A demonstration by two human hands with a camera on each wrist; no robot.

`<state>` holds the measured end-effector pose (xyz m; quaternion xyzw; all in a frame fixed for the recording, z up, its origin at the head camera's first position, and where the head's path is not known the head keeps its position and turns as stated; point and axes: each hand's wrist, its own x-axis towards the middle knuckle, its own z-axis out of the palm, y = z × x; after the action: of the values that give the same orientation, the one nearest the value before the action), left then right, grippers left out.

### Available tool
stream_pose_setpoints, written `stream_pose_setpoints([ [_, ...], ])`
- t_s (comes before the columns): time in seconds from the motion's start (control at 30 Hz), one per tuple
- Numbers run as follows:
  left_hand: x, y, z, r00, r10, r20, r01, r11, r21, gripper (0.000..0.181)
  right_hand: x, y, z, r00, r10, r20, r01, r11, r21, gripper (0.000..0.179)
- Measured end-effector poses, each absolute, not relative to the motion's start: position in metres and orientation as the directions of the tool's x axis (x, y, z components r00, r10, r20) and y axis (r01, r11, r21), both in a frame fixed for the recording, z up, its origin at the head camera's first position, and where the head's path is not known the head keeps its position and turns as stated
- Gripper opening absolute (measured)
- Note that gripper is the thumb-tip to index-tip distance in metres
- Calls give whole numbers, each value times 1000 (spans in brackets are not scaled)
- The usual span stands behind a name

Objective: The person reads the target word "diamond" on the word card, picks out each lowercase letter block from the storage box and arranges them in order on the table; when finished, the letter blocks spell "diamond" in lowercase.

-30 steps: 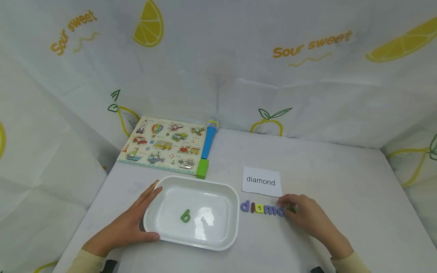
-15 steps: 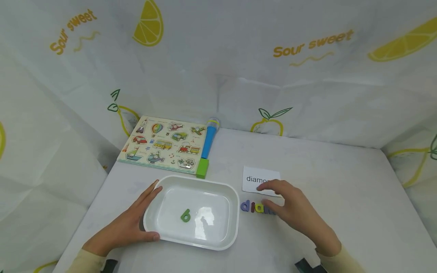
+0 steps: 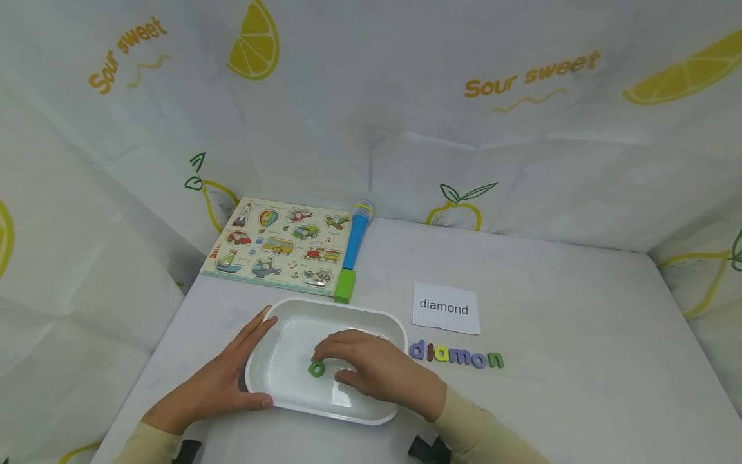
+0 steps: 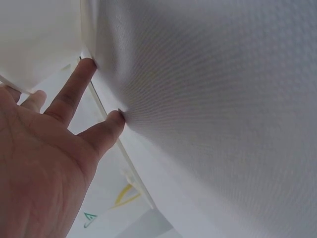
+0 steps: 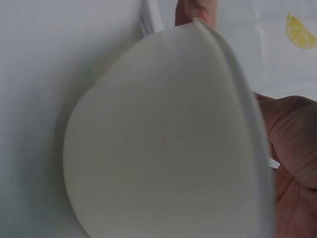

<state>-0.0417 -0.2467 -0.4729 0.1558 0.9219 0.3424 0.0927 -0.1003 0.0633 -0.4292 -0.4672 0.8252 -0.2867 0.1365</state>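
A white tray lies on the table, with one green letter inside. My left hand rests against the tray's left end, fingers at the far corner and thumb along the near edge. In the left wrist view, this hand's fingertips touch a pale surface. My right hand reaches in over the tray's right side. Its fingertips are right at the green letter, which they partly cover, and the thumb stands apart. The right wrist view is mostly filled by the tray's outer wall.
Right of the tray, several coloured letters form "diamon" below a white card printed "diamond". Behind the tray are a vehicle puzzle board, a blue toy microphone and a green block. Printed curtains enclose the table.
My right hand has left the end of the letter row, passed over the card and moved left above the tray. A green n now shows at the row's end. The left hand stays put.
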Motion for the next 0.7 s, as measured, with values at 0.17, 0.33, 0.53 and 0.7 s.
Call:
stream_pose_setpoints([
  [0.17, -42, -248, -475, -931, 358, -66, 223, 705, 673, 122, -106, 41, -445, -429, -903, 3, -718, 339, -607, 46],
  [0.33, -44, -247, -474, -929, 364, -68, 226, 702, 676, 121, -111, 35, -453, -371, -926, -63, -703, 325, -632, 52],
  [0.53, -45, -247, -473, -925, 379, -37, 262, 704, 660, 121, -111, 29, -459, -401, -911, -94, -743, 384, -549, 47],
  [0.7, -43, -247, -474, -926, 377, -25, 269, 703, 659, 122, -105, 28, -456, -397, -913, -94, -804, 396, -444, 39],
])
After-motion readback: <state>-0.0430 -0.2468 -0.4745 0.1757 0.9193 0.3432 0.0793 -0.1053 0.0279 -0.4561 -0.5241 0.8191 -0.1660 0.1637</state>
